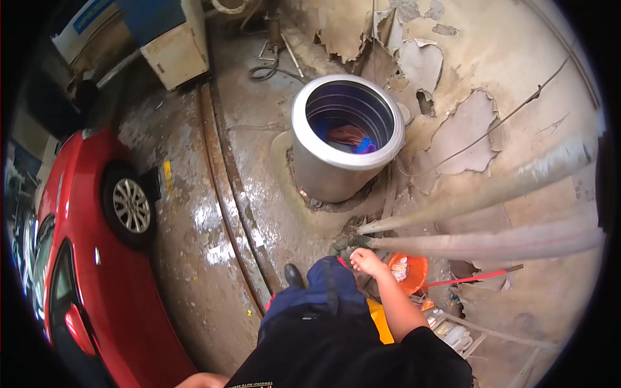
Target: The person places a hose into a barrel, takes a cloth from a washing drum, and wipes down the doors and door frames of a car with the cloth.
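My right hand point(367, 262) hangs beside my right thigh with its fingers curled in, and nothing shows in it. Just right of that hand is an orange bucket point(418, 274) with crumpled pale material inside; the hand appears apart from it. Of my left arm only a bit of skin shows at the bottom edge, and the left hand is out of sight. Ahead stands a round metal drum point(336, 173) with a wide pale rim. Reddish-brown cloth point(347, 134) and a blue-purple piece point(366, 145) lie inside it.
A red car point(97, 258) stands at left. A rusty floor channel point(223, 194) runs along the wet floor. Two thick pipes point(491, 246) slope from the peeling wall point(466, 129). White containers point(455, 336) sit at lower right; a pale cabinet point(174, 57) stands behind.
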